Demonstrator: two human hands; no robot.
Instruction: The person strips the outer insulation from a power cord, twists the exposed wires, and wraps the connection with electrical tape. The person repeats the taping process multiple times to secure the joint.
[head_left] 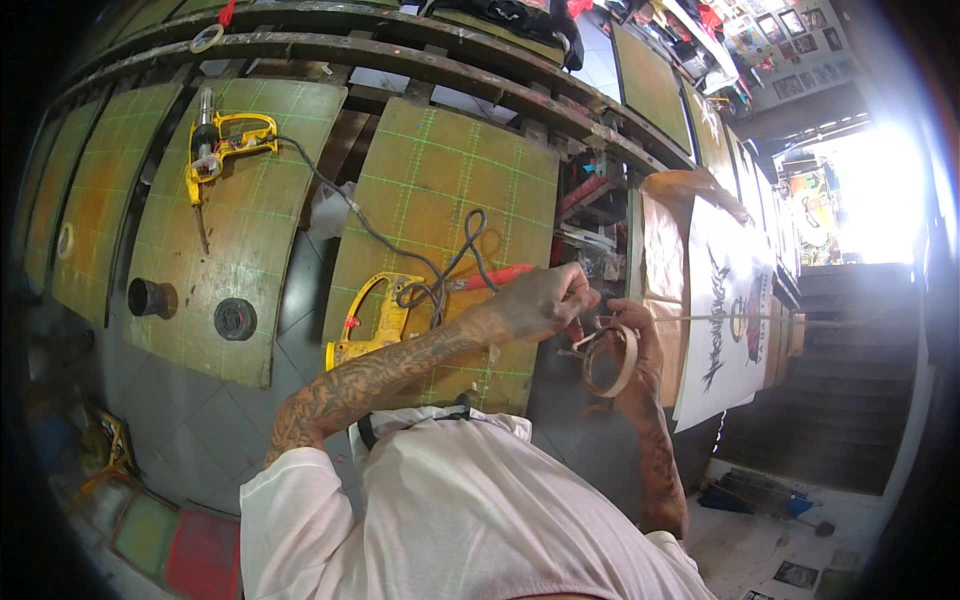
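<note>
My left hand (550, 303), at the end of a tattooed forearm, is closed with its fingertips pinched together. What lies between them is too small to tell. Close beside it, my right hand (640, 345) is curled around a roll of beige tape (610, 362), which hangs below the fingers. Near my left wrist, a tool with a red-orange handle (490, 278) lies on a grid-marked board (450, 180). A knotted black cord (432, 290) and a yellow casing piece (375, 320) rest there too, partly behind my forearm.
Leftward, another board (200, 340) carries an opened yellow heat gun (230, 150), a black tube piece (150, 297) and a round black cap (235, 319). Dark rails (440, 58) run behind. On the right lies a white printed sheet (705, 330), with what looks like another person's forearm (690, 187) above.
</note>
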